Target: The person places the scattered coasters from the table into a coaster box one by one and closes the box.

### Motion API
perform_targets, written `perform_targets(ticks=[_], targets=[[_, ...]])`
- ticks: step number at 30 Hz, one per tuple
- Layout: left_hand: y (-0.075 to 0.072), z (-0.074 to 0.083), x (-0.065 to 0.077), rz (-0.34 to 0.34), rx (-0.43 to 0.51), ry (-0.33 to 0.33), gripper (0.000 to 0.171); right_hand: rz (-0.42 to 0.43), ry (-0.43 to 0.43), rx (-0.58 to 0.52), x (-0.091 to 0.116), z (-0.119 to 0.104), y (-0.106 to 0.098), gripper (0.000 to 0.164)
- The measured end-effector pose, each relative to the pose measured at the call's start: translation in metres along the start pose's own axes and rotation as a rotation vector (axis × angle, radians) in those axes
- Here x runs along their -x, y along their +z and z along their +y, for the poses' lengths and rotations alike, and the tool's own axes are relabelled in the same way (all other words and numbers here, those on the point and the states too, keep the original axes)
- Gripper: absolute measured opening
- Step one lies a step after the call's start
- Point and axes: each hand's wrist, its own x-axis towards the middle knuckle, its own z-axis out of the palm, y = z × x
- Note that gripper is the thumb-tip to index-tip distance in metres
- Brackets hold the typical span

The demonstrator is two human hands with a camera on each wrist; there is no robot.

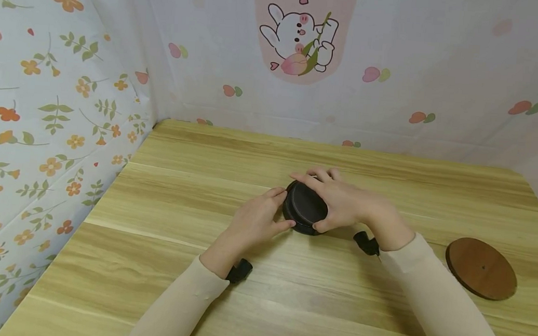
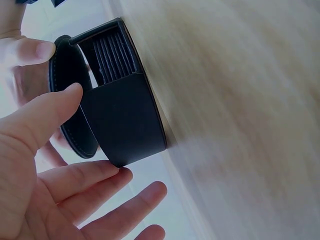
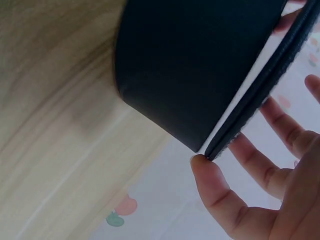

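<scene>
A black round coaster holder (image 2: pixel 122 122) stands on the table, its open slot showing several dark coasters (image 2: pixel 114 57) stacked inside. Just above its top, a black stitched coaster (image 1: pixel 310 205) tilts slightly away from the rim, with a narrow gap between them in the right wrist view. My right hand (image 1: pixel 348 202) grips this coaster by its edge, thumb on the near side and fingers on the far side. My left hand (image 1: pixel 253 216) steadies the holder from the left, thumb at its upper rim and fingertips against its side.
To the right, a brown round wooden disc (image 1: pixel 482 269) lies on the wood-grain table (image 1: pixel 192 194). Black wrist cameras (image 1: pixel 240 271) sit under both wrists. Patterned white cloth (image 1: pixel 212 39) hangs along the back and left edges.
</scene>
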Motion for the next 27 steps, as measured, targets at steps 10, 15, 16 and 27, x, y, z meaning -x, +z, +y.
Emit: perform_targets(ticks=[10,15,16,27], targets=[[-0.002,0.001,0.001,0.001,-0.01,-0.006,0.069,-0.004,0.011,0.042,-0.004,-0.003,0.003,0.114],[-0.001,0.001,0.0,0.001,0.009,0.001,0.067,-0.011,0.014,0.065,-0.007,-0.004,0.004,0.115],[-0.001,0.001,0.0,0.002,0.014,0.003,0.066,-0.012,0.012,0.066,-0.007,-0.004,0.004,0.115],[-0.001,0.0,0.0,0.008,0.004,0.013,0.067,-0.028,0.001,0.059,-0.011,-0.003,0.004,0.108]])
